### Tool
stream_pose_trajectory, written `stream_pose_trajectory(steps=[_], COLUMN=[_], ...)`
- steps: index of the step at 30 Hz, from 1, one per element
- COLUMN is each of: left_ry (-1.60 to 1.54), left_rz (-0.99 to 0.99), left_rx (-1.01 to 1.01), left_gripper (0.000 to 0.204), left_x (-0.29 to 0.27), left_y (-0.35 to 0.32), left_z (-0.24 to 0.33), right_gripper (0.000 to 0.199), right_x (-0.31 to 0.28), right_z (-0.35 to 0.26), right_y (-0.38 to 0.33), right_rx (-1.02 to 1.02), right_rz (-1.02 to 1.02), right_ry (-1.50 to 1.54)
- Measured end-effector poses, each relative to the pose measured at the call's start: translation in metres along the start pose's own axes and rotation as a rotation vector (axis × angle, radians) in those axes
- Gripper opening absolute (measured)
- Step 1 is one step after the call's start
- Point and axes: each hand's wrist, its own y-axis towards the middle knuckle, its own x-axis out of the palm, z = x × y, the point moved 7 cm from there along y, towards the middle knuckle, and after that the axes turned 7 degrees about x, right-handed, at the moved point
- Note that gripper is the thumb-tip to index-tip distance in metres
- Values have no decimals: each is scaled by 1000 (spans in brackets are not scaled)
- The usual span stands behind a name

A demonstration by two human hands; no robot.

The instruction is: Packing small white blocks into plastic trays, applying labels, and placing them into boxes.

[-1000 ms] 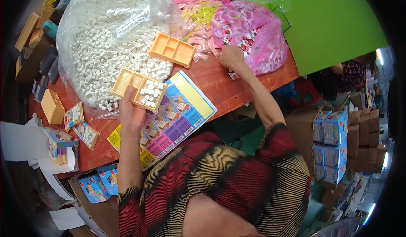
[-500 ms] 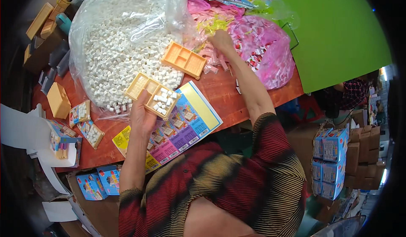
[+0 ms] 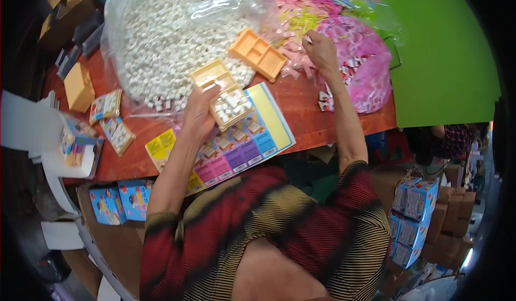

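My left hand grips a pale yellow compartment tray, thumb over its side. Small white pieces fill the near compartment, and one or more lie by the thumb. My right hand is closed, with a small whitish item at its fingertips that is too small to name. Beneath that hand are pink strips, with yellow strips behind them. Just to its right is a pink plastic bag of small red-and-white packets. An orange compartment tray rests between my hands.
A large clear bag of white pieces covers the back left. Printed sheets lie at the table's front edge. Filled packs and a stack of yellow trays stand left. A green panel borders the right; boxes are stacked below.
The whole view has shifted, moving things rightward. My left hand has turned the yellow tray more upright. My right hand has moved right from the yellow strips, and a whitish item now shows at its fingertips.
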Motion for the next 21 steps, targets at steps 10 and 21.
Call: stream_pose_trajectory(steps=[10, 21], left_ry=[168, 74], left_rz=[-92, -163], left_rx=[-80, -104], left_gripper=[35, 37], left_x=[18, 19], left_y=[-6, -11], left_z=[-13, -11], right_gripper=[19, 36], right_x=[36, 28], right_z=[-155, -185], right_y=[-68, -85], right_rx=[-688, -738], right_rz=[-453, -318], right_ry=[109, 263])
